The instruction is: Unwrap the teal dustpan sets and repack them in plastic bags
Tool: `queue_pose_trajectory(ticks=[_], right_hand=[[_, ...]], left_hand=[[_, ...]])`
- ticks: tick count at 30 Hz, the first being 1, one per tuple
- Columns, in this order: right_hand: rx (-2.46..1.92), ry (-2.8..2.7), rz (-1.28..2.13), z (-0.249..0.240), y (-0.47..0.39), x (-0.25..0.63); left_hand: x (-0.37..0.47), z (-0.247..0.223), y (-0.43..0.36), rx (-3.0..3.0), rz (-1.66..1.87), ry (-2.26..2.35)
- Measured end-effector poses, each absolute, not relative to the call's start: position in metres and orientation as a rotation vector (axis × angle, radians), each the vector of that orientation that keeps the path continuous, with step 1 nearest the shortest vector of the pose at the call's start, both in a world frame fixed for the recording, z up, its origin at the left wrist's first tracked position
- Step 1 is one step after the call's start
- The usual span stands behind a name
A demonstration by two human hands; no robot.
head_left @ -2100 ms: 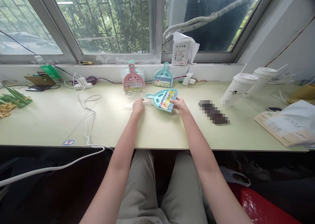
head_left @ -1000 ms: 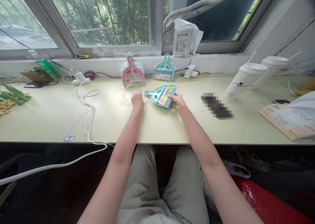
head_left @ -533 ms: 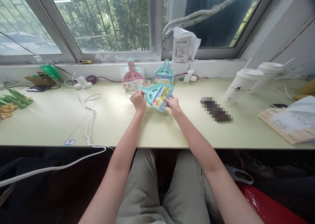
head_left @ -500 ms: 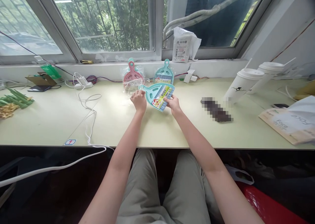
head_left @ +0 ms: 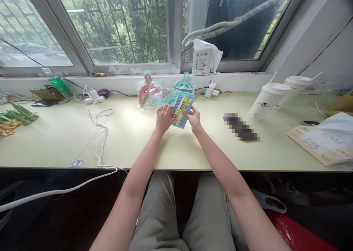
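A teal dustpan (head_left: 168, 98) with a blue-bristled brush and a printed label (head_left: 182, 109) is held above the desk, its handle pointing left. My left hand (head_left: 164, 117) closes on its lower left edge, fingers over the label's left end. My right hand (head_left: 193, 117) pinches the lower right side, by the bristles. Clear plastic wrap (head_left: 158, 92) shows around the handle. Behind, a pink dustpan set (head_left: 149, 91) in clear wrap leans against the wall, with teal ones behind it. Another teal dustpan set (head_left: 184, 83) leans to its right, partly hidden by the held one.
White cables (head_left: 103, 133) and a power strip (head_left: 93, 97) lie to the left. Two lidded cups (head_left: 268, 100), a blurred dark object (head_left: 241, 127) and a paper bag (head_left: 325, 137) are at right. A tissue pack (head_left: 203, 59) stands on the sill.
My left hand has moved from the dustpan's handle to its lower left edge, beside the label. My right hand keeps its grip on the right side. The view has tilted slightly.
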State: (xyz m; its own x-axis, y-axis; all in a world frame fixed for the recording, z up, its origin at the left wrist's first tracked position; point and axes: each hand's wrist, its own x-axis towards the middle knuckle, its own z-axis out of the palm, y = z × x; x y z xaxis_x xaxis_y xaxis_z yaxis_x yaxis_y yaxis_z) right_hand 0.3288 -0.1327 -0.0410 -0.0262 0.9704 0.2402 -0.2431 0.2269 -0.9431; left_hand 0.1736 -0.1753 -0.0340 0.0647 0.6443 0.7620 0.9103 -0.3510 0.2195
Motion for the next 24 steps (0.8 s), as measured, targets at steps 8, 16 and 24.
queue_pose_trajectory(ticks=[8, 16, 24], right_hand=[[-0.782, -0.933, 1.297, -0.030, -0.138, 0.340], [-0.802, -0.850, 1.358, -0.031, -0.152, 0.317], [-0.782, -0.793, 1.447, -0.035, -0.151, 0.322]], left_hand=[[0.174, -0.015, -0.187, -1.237, -1.711, -1.988], [0.182, -0.022, -0.159, -1.790, -3.112, -1.660], [0.181, -0.031, -0.168, -1.962, -3.464, -1.815]])
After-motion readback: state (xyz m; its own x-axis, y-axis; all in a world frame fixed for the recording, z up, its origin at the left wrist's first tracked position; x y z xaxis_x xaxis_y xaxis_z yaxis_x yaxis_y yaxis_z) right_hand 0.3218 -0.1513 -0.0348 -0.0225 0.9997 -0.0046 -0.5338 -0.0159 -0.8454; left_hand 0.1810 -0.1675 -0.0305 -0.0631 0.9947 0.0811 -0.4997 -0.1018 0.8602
